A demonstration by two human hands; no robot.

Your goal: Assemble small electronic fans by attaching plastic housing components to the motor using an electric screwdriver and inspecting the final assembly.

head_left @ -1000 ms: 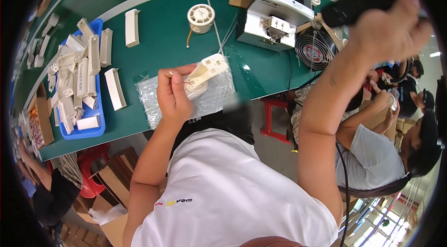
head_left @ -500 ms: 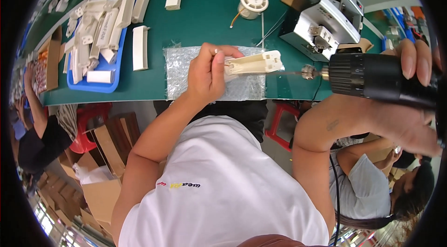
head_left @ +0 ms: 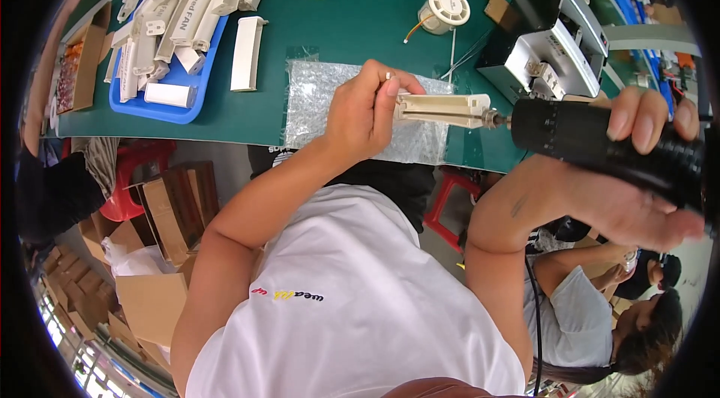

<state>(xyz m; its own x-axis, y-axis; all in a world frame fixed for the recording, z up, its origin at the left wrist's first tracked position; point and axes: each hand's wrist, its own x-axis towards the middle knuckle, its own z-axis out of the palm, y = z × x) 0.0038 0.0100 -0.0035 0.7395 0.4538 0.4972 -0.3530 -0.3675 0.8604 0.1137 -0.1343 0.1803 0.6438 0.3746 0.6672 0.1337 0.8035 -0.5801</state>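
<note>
My left hand (head_left: 366,109) is closed around one end of a long cream plastic housing (head_left: 459,109), its hollow side facing up. Above a bubble-wrap sheet (head_left: 309,109) on the green table, the housing points to the right. My right hand (head_left: 637,188) grips a black electric screwdriver (head_left: 562,128) held level. Its long bit reaches inside the housing through the right end, and the silver chuck lies right against that end. Whether a screw sits at the bit's tip is too small to tell.
A blue tray (head_left: 196,102) heaped with cream housings stands at the left. Single housings (head_left: 246,53) lie beside it. Farther back are a round white part with wires (head_left: 444,9) and a black-and-silver machine (head_left: 551,42). A seated person (head_left: 581,315) is at the lower right.
The screwdriver's bit has gone from outside the housing's right end to inside it. My left hand has shifted right with the housing, and the whole view has turned slightly.
</note>
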